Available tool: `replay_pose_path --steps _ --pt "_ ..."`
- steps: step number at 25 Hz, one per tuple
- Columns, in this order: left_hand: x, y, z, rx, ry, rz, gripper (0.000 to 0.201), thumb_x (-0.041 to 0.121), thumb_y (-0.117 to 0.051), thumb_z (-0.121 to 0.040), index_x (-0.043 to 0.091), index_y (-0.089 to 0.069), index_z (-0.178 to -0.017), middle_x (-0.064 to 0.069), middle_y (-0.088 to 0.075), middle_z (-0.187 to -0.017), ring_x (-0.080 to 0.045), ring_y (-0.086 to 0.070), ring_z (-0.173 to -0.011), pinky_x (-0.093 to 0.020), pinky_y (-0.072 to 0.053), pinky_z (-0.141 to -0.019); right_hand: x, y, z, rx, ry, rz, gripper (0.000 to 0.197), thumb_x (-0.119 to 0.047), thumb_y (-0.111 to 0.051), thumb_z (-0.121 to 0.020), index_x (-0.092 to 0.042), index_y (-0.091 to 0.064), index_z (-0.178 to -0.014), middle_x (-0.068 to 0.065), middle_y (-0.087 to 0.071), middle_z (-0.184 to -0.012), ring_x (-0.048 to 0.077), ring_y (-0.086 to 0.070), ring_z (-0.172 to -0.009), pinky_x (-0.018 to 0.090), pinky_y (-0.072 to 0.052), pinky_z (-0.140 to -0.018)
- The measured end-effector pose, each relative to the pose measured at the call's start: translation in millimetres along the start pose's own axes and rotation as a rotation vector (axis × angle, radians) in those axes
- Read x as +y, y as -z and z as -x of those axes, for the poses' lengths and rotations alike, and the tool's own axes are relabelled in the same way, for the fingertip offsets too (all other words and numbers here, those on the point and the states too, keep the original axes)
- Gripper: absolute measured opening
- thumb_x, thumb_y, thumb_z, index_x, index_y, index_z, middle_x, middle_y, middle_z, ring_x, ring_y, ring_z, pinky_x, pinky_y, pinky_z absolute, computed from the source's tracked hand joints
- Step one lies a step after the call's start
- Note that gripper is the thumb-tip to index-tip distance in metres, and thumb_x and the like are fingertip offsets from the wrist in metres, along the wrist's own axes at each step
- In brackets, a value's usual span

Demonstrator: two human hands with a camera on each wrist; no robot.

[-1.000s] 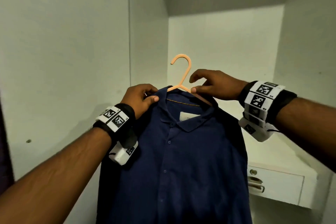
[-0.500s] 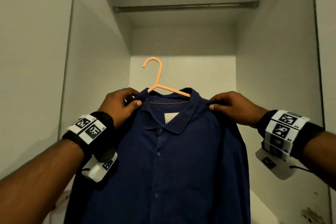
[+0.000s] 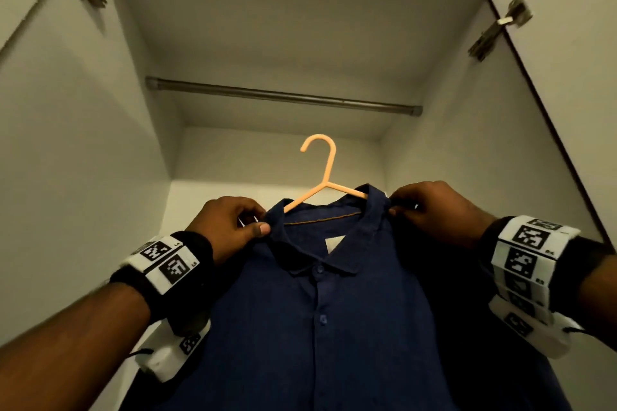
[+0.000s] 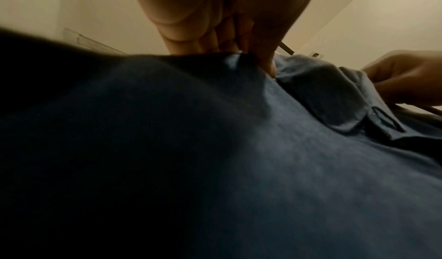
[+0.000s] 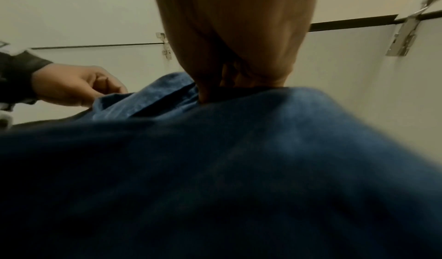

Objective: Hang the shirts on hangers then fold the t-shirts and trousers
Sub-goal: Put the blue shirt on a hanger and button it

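Note:
A navy button-up shirt (image 3: 320, 317) hangs on an orange plastic hanger (image 3: 322, 173), held up in front of me inside an open wardrobe. My left hand (image 3: 233, 223) pinches the shirt's left shoulder by the collar. On the other side, my right hand (image 3: 430, 210) pinches the right shoulder. The hanger's hook points up and sits below the metal rail (image 3: 283, 97). In the left wrist view the shirt (image 4: 239, 159) fills the frame under my left hand (image 4: 239, 36). The right wrist view shows the shirt (image 5: 239, 168) beneath my right hand (image 5: 239, 45).
The wardrobe's pale side walls (image 3: 83, 160) close in on both sides, with its top panel (image 3: 283, 20) above the rail. Open doors with metal hinges (image 3: 500, 27) stand at the upper left and right.
My view has tilted up, so the rail and top panel show. My right hand left the hanger's arm and now pinches the shirt's right shoulder. The shirt and hanger have risen toward the rail.

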State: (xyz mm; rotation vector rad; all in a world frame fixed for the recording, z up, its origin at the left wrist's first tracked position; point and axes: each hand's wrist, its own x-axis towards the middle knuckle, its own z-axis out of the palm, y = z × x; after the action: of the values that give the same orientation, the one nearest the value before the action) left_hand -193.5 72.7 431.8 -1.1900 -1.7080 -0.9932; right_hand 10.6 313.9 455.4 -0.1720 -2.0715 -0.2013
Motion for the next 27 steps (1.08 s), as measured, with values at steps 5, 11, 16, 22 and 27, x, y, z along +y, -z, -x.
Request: replay_pose_path --steps 5,11,16,22,27 --pt "-14.0 -40.8 -45.8 0.138 -0.130 0.075 0.022 0.020 -0.065 -0.087 0.019 -0.068 -0.109 0.004 -0.064 -0.093 -0.008 -0.057 -0.080 -0.017 -0.039 -0.072 10.1 -1.1 -37.3 0.037 -0.086 0.186 0.023 -0.018 -0.052 -0.095 -0.014 -0.069 -0.109 0.010 -0.069 -0.107 0.029 -0.062 -0.098 0.038 -0.049 -0.086" --pt "10.5 -89.3 -108.9 0.178 -0.285 -0.044 0.057 0.040 -0.053 -0.091 0.023 -0.038 -0.143 -0.001 -0.036 -0.148 -0.026 -0.038 -0.132 -0.043 -0.037 -0.106 39.9 33.1 -75.9 0.129 -0.167 0.362 0.025 -0.020 -0.049 -0.095 -0.014 -0.068 -0.110 0.015 -0.066 -0.108 0.034 -0.061 -0.097 0.039 -0.050 -0.085" --pt "47.6 -133.1 -152.9 0.121 -0.332 -0.239 0.073 0.053 -0.039 -0.094 0.023 -0.007 -0.152 0.002 -0.009 -0.160 -0.020 -0.014 -0.145 -0.041 -0.021 -0.116 72.1 65.7 -110.3 0.159 -0.184 0.537 0.030 -0.022 -0.050 -0.094 -0.025 -0.064 -0.120 0.014 -0.063 -0.112 0.035 -0.060 -0.097 0.033 -0.046 -0.077" --pt "80.2 -196.7 -193.1 -0.023 -0.282 -0.322 0.086 0.068 -0.032 -0.088 0.025 0.008 -0.151 0.007 0.004 -0.160 -0.017 -0.004 -0.147 -0.049 -0.010 -0.118 112.4 75.5 -139.4 0.146 -0.270 0.752 0.028 -0.020 -0.050 -0.096 -0.012 -0.060 -0.121 0.013 -0.059 -0.102 0.033 -0.062 -0.094 0.038 -0.051 -0.079" --pt "84.4 -230.1 -241.5 -0.044 -0.191 -0.241 0.078 0.066 -0.026 -0.091 0.026 0.003 -0.151 0.010 0.002 -0.160 -0.018 -0.004 -0.147 -0.055 -0.010 -0.116 126.9 46.1 -177.1 0.267 -0.309 0.774 0.022 -0.018 -0.048 -0.096 -0.010 -0.060 -0.114 0.008 -0.051 -0.088 0.032 -0.061 -0.097 0.040 -0.044 -0.076"
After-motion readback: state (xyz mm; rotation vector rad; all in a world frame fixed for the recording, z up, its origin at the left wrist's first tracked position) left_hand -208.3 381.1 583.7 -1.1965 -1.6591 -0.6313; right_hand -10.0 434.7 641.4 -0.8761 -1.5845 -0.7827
